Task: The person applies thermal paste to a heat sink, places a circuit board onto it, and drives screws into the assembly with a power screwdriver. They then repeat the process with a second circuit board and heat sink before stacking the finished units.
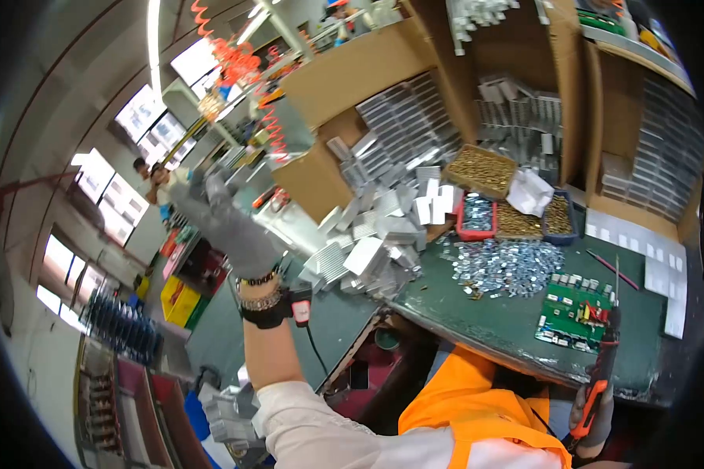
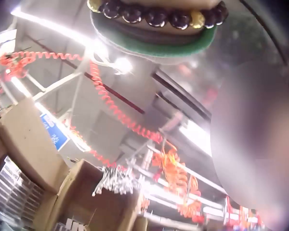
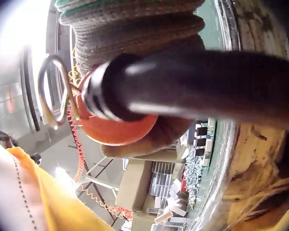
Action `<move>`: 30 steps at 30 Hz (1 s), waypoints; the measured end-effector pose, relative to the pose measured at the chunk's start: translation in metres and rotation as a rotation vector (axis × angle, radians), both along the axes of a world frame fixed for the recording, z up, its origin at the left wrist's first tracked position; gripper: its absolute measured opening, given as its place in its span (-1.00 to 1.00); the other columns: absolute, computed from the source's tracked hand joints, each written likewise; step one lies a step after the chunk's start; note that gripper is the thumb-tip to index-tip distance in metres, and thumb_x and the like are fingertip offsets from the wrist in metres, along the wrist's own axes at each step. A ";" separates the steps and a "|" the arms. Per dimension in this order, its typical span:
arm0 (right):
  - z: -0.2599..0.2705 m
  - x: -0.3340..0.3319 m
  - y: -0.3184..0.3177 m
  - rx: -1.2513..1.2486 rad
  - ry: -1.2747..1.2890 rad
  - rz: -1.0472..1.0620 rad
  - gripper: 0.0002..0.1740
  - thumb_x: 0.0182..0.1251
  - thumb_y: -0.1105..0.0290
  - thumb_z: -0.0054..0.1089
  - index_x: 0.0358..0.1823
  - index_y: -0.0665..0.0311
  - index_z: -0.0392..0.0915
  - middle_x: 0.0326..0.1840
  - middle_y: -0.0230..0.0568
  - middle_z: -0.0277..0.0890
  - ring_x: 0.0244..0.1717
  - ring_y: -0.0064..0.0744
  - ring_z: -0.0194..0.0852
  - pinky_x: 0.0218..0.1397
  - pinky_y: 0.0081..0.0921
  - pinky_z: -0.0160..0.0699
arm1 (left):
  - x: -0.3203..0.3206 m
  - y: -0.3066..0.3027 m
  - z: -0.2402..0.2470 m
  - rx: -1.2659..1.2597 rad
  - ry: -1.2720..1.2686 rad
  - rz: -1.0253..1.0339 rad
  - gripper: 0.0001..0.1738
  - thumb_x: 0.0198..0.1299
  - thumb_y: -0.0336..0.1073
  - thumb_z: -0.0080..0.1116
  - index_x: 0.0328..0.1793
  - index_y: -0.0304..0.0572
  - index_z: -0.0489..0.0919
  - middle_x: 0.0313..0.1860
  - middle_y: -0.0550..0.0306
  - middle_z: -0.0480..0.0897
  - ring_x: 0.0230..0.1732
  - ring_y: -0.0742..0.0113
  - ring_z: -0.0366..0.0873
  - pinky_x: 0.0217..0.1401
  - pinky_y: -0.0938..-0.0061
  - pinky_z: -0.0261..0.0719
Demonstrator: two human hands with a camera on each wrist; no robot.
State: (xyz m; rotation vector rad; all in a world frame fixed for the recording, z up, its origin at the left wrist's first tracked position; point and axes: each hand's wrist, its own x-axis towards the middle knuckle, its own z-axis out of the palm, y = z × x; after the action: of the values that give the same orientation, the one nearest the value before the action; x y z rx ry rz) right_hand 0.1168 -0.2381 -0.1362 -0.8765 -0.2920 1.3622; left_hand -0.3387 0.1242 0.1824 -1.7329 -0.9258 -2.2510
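Note:
My left hand (image 1: 231, 227), in a grey glove, is raised off to the left of the bench with nothing visible in it; its fingers look blurred. The right hand (image 1: 601, 428) grips an orange and black electric screwdriver (image 1: 594, 399) at the bench's front edge. Its shaft points away from me beside the right edge of a green circuit board (image 1: 563, 316); whether they touch I cannot tell. In the right wrist view the gloved hand (image 3: 135, 36) wraps the screwdriver's orange end (image 3: 118, 132), with a black cable and metal loop there.
Loose metal parts (image 1: 501, 268) lie behind the board, near a red bin (image 1: 477, 219) and a blue bin (image 1: 559, 219) of small parts. Silver heatsinks (image 1: 368, 254) are piled left of them, before cardboard boxes (image 1: 360, 70). A pink pen-like tool (image 1: 612, 270) lies at right.

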 end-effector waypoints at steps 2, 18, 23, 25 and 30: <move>0.039 -0.010 0.007 0.055 -0.051 -0.014 -0.16 0.18 -0.25 0.26 0.27 0.24 0.29 -0.44 -0.26 0.45 -0.60 -0.48 0.41 -0.61 -0.51 0.42 | 0.026 -0.004 -0.009 0.065 0.126 -0.008 -0.53 0.45 -0.22 -0.03 0.39 -0.26 0.31 0.20 0.00 0.46 0.17 0.25 0.47 0.25 0.33 0.49; 0.032 -0.010 -0.085 0.049 0.138 -0.355 -0.10 0.08 -0.32 0.33 0.28 0.12 0.29 -0.32 -0.25 0.52 -0.46 -0.48 0.57 -0.43 -0.52 0.61 | 0.473 -0.058 -0.229 -0.491 1.717 -1.147 -0.35 0.18 -0.09 0.28 0.33 -0.26 0.42 0.21 -0.23 0.52 0.21 -0.05 0.49 0.26 0.24 0.43; 0.019 0.002 -0.094 0.077 0.166 -0.451 -0.07 0.07 -0.32 0.34 0.31 0.15 0.31 -0.33 -0.25 0.51 -0.46 -0.47 0.57 -0.42 -0.48 0.63 | 0.582 -0.135 -0.262 -0.613 1.630 -1.086 -0.31 0.20 -0.16 0.29 0.37 -0.32 0.33 0.09 -0.13 0.58 0.01 0.05 0.61 0.06 0.31 0.56; 0.018 0.006 -0.097 0.083 0.182 -0.479 -0.07 0.07 -0.33 0.33 0.31 0.15 0.31 -0.32 -0.25 0.51 -0.46 -0.47 0.57 -0.42 -0.48 0.63 | 0.618 -0.155 -0.314 -0.851 1.453 -1.172 -0.24 0.16 -0.22 0.33 0.40 -0.37 0.24 0.05 -0.12 0.58 -0.04 0.12 0.61 0.00 0.37 0.58; 0.015 0.018 -0.108 0.095 0.147 -0.519 -0.04 0.08 -0.35 0.30 0.34 0.17 0.28 -0.32 -0.24 0.50 -0.48 -0.50 0.53 -0.45 -0.50 0.61 | 0.624 -0.211 -0.311 -1.359 0.936 -1.525 0.05 0.00 -0.36 0.47 0.47 -0.49 -0.02 0.05 -0.11 0.54 -0.04 0.25 0.56 -0.02 0.48 0.59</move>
State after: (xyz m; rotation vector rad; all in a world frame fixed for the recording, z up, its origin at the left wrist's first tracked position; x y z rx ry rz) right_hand 0.1353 -0.3464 -0.1216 -0.7046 -0.0089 0.9146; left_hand 0.2852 -0.0866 -0.1291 -4.3967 -0.9254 0.0794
